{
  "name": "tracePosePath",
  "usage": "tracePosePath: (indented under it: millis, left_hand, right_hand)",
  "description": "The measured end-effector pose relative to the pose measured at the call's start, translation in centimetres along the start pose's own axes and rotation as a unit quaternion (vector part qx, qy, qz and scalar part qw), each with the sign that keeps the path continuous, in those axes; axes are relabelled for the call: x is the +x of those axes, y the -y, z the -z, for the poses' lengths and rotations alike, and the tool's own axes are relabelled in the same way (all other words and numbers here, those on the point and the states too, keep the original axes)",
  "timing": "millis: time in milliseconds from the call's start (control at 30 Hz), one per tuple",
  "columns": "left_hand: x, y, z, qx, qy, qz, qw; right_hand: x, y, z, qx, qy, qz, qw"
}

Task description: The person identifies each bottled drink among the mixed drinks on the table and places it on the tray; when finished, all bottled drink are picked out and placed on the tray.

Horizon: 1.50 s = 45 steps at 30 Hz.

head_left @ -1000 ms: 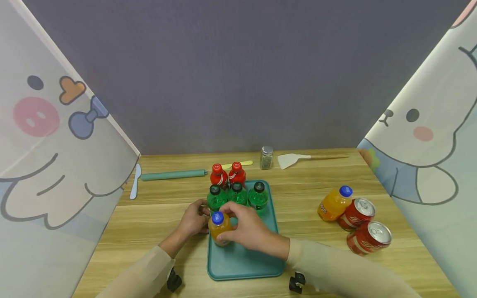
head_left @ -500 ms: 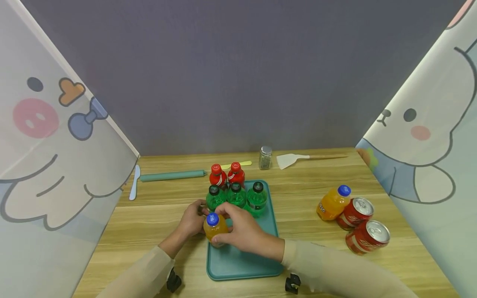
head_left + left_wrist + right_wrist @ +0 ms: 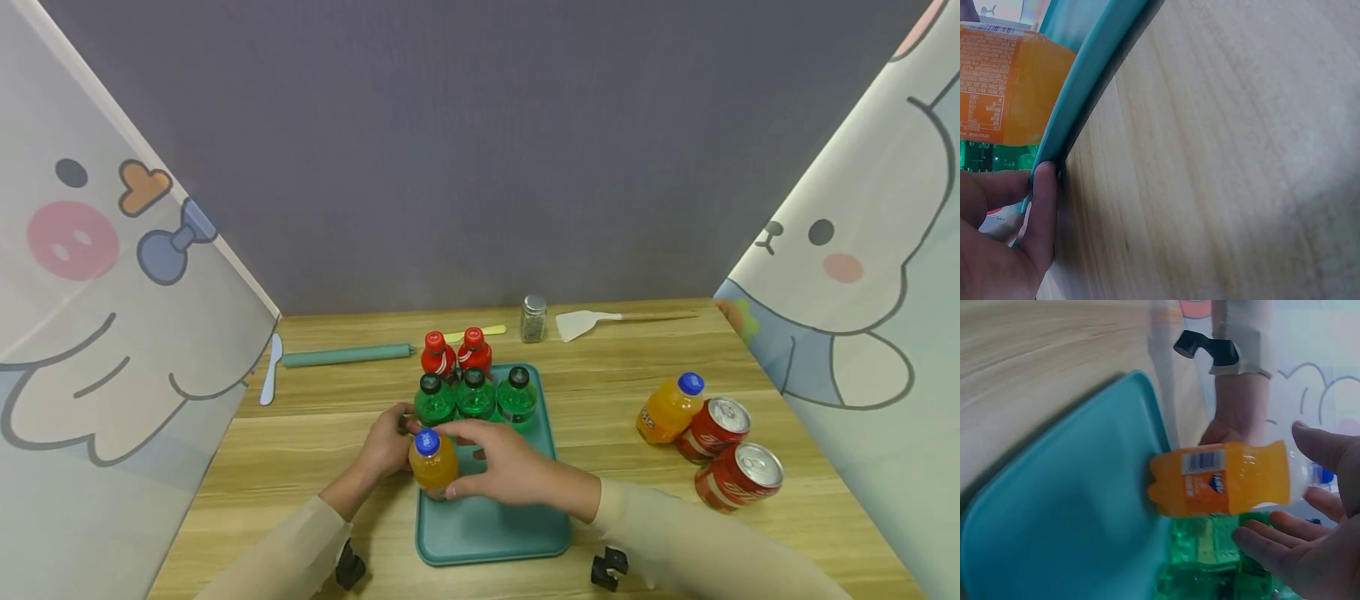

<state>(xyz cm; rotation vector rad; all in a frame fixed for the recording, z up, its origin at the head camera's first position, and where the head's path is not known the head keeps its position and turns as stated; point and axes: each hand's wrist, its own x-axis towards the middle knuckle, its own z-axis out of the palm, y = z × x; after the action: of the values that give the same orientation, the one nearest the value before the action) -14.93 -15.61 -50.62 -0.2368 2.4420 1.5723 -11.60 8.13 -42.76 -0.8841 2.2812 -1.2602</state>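
An orange soda bottle (image 3: 437, 471) with a blue cap stands upright by the left edge of the teal tray (image 3: 495, 537). My right hand (image 3: 506, 462) is right beside it; in the right wrist view its thumb and fingers are spread around the bottle's neck end, not closed on the orange soda bottle (image 3: 1222, 478). My left hand (image 3: 1016, 219) pinches the tray's left rim (image 3: 1075, 103) between thumb and finger. Behind stand green bottles (image 3: 476, 400) with black caps in a row, and two red-capped bottles (image 3: 438, 358) at the tray's far left.
On the right of the wooden table (image 3: 615, 467) stand another orange soda bottle (image 3: 667, 412) and two red cans (image 3: 738, 479). Toward the wall lie a white spatula (image 3: 581, 323), a teal rolling pin (image 3: 348, 356), a blue knife (image 3: 272, 371) and a yellow utensil (image 3: 495, 330), with a spice jar (image 3: 533, 319).
The orange soda bottle has shifted slightly left to the tray's edge. My right hand has then loosened its grip and drawn a little to the right. The left hand stays at the rim.
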Motion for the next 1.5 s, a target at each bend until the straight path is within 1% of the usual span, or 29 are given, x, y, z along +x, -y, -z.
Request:
tracePosePath:
  millis: [100, 200, 367, 533, 633, 800, 900, 1000, 1100, 1167, 1267, 1333, 1433, 1500]
  left_hand:
    - [0.0, 0.0, 0.0, 0.0, 0.0, -0.001, 1.0]
    - [0.0, 0.1, 0.0, 0.001, -0.001, 0.0, 1.0]
    - [0.0, 0.1, 0.0, 0.002, -0.004, -0.006, 1.0]
    - [0.0, 0.1, 0.0, 0.002, -0.005, -0.01, 0.9999]
    - [0.0, 0.0, 0.0, 0.004, -0.006, -0.013, 0.9999]
    - [-0.1, -0.1, 0.1, 0.003, -0.006, -0.007, 0.9999]
    - [-0.1, -0.1, 0.1, -0.002, -0.004, -0.002, 1.0]
    - [-0.2, 0.0, 0.1, -0.003, -0.002, -0.001, 1.0]
    - [-0.2, 0.0, 0.0, -0.003, 0.001, 0.0, 1.0]
    - [-0.2, 0.0, -0.1, -0.003, 0.001, 0.001, 1.0]
    - [-0.1, 0.0, -0.1, -0.005, 0.001, 0.0, 1.0]
    - [-0.1, 0.0, -0.1, -0.006, -0.001, -0.001, 1.0]
    - [-0.1, 0.0, -0.1, -0.005, -0.003, -0.004, 1.0]
    - [-0.1, 0.0, -0.1, -0.002, -0.004, -0.007, 1.0]
  right_hand:
    - [-0.7, 0.1, 0.8, -0.008, 0.014, -0.004, 1.0]
    - [-1.6, 0.3, 1.6, -0.004, 0.004, 0.002, 1.0]
    - [-3.3, 0.5, 3.5, 0.011, -0.04, 0.033, 0.999]
    - [-5.3, 0.4, 5.8, 0.007, -0.096, 0.058, 0.994]
    - [-6.7, 0.3, 7.4, -0.008, -0.125, 0.053, 0.991]
    - [-8.9, -0.1, 9.7, -0.046, -0.168, 0.026, 0.984]
    - [-10.1, -0.2, 10.8, -0.071, -0.196, 0.018, 0.978]
    - [-11.3, -0.3, 12.2, -0.093, -0.22, 0.001, 0.971]
    - [-12.7, -0.8, 13.5, -0.119, -0.248, -0.022, 0.961]
    - [-13.5, -1.2, 14.5, -0.133, -0.265, -0.027, 0.955]
    - [-14.8, -2.0, 15.8, -0.145, -0.294, -0.033, 0.944]
    - [-15.6, -2.6, 16.6, -0.149, -0.308, -0.034, 0.939]
    - [-16.6, -3.6, 17.8, -0.146, -0.319, -0.045, 0.935]
    - [-17.2, -4.3, 18.4, -0.146, -0.323, -0.062, 0.933]
